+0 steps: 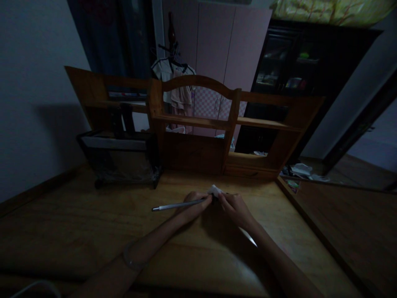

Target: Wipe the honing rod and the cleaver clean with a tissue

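My left hand (194,204) is closed around one end of a thin silver rod, perhaps a pen (176,205), which sticks out to the left over the wooden desk (93,223). My right hand (236,207) is pinched on a small white wad, perhaps tissue (215,191), held against the rod's right end. Both hands meet above the middle of the desk, just in front of the shelf unit. A clear bangle circles my left forearm.
A wooden shelf unit (198,136) stands along the desk's back edge. A dark wire and plastic rack (120,159) sits at the back left. Behind are hanging clothes, a pink wardrobe and a dark cabinet (294,70). The room is dim.
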Demonstrator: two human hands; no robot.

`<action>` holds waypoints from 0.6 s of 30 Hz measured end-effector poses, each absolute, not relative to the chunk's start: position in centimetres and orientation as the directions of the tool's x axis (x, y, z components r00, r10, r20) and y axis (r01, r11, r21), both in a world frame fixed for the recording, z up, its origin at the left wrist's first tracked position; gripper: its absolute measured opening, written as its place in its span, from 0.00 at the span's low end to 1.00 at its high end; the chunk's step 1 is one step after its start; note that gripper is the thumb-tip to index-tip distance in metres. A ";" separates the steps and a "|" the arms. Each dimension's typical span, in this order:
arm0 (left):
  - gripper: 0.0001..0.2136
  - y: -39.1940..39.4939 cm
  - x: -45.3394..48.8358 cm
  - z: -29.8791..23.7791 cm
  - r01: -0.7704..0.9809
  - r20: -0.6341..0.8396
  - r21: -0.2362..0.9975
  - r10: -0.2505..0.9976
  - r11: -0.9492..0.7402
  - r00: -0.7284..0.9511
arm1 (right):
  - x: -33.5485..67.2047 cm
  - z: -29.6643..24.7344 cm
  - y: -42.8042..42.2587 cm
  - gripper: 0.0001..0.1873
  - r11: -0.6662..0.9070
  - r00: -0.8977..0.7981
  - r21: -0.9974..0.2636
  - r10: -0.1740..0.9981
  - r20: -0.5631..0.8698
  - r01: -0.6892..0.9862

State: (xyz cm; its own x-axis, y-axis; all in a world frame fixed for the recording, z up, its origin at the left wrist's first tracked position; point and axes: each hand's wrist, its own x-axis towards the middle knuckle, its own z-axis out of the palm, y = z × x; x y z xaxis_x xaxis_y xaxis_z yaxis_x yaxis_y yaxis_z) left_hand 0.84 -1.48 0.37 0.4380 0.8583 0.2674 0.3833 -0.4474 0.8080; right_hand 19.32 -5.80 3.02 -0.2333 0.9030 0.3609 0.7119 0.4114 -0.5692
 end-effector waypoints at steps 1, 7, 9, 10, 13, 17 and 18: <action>0.19 -1.4 0.8 0.3 0.371 0.266 0.819 0.864 -0.437 0.428 | 19.4 3.0 -5.7 0.26 0.407 -0.230 -0.584 0.906 0.355 0.702; 0.20 -0.5 0.9 -0.2 0.210 0.087 0.964 0.941 -0.162 0.326 | 22.5 2.7 -4.2 0.27 0.378 -0.248 -0.510 0.919 0.306 0.773; 0.20 -0.1 0.9 -0.5 0.164 0.007 0.985 0.951 -0.060 0.310 | 23.5 2.7 -3.9 0.27 0.336 -0.215 -0.465 0.931 0.294 0.819; 0.19 0.2 0.8 -0.7 0.154 -0.023 0.988 0.952 -0.025 0.305 | 23.8 2.7 -3.8 0.28 0.317 -0.197 -0.443 0.935 0.295 0.839; 0.20 0.9 0.7 -1.2 0.116 -0.107 0.990 0.951 0.076 0.289 | 23.8 2.5 -3.7 0.29 0.250 -0.129 -0.378 0.940 0.316 0.891; 0.21 1.4 0.4 -1.4 0.041 -0.163 0.987 0.952 0.158 0.258 | 22.8 2.0 -3.9 0.29 0.190 -0.056 -0.363 0.936 0.349 0.912; 0.22 1.4 0.3 -1.3 0.030 -0.173 0.985 0.952 0.171 0.253 | 22.5 1.9 -3.9 0.28 0.187 -0.051 -0.361 0.934 0.354 0.913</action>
